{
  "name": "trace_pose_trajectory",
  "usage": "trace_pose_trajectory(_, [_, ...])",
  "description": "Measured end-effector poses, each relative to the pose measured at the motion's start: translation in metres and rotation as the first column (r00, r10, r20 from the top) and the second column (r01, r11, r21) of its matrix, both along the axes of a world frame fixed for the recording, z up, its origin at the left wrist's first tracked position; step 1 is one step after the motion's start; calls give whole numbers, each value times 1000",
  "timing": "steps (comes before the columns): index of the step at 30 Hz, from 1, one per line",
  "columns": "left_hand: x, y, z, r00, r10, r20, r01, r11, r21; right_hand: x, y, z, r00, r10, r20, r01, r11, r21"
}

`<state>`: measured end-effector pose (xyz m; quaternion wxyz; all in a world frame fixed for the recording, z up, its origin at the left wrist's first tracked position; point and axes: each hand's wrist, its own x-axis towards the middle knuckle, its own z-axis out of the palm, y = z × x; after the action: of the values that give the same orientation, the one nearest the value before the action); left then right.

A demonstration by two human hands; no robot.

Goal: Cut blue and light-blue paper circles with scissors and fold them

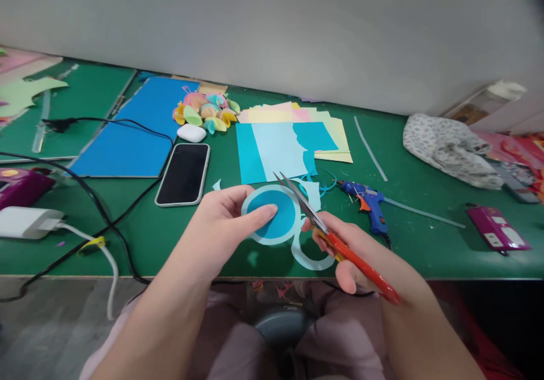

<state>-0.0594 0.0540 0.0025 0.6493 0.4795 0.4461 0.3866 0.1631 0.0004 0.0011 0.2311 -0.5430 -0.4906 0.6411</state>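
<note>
My left hand [227,216] pinches a round paper disc [285,216], dark turquoise in the middle with a pale blue ring around it, thumb on top. My right hand [346,238] is closed around scissors [365,272] with red handles. Their blades are slightly parted and point up and left, close to the disc's right edge. Beneath the scissors a curled pale blue paper offcut [312,262] hangs near the table edge. Behind the disc lie turquoise and pale blue paper sheets [276,148], partly over a stack of yellow and pink paper [338,136].
A blue glue gun [368,201] with a glue stick lies to the right. To the left are a phone [183,174], a white case [191,133], paper flowers [208,108], a blue board [127,133] and black cables [102,207]. A purple box [497,228] and patterned cloth [446,148] stand far right.
</note>
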Motion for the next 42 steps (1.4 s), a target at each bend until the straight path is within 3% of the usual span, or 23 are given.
trace_pose_trajectory(11, [0,1,1,1000,-28,9,28,999,-44,1,0,5,999,-9,-42,5,997,-79])
trace_pose_trajectory(15, [-2,1,1,999,-36,2,36,998,-50,1,1,12,993,-58,-101,40,983,-179])
trace_pose_trajectory(19, [-3,2,0,998,-59,-17,58,996,-65,7,2,12,995,-33,-93,12,976,-217])
trace_pose_trajectory(26, [-1,2,2,996,-87,-20,85,993,-84,22,2,12,986,165,35,-161,983,-85])
trace_pose_trajectory(30, [-2,2,3,994,-107,-22,105,991,-83,29,2,12,967,231,104,-220,969,-110])
trace_pose_trajectory(42, [-2,0,4,988,-150,-49,144,984,-108,31,5,28,924,271,270,-280,960,-5])
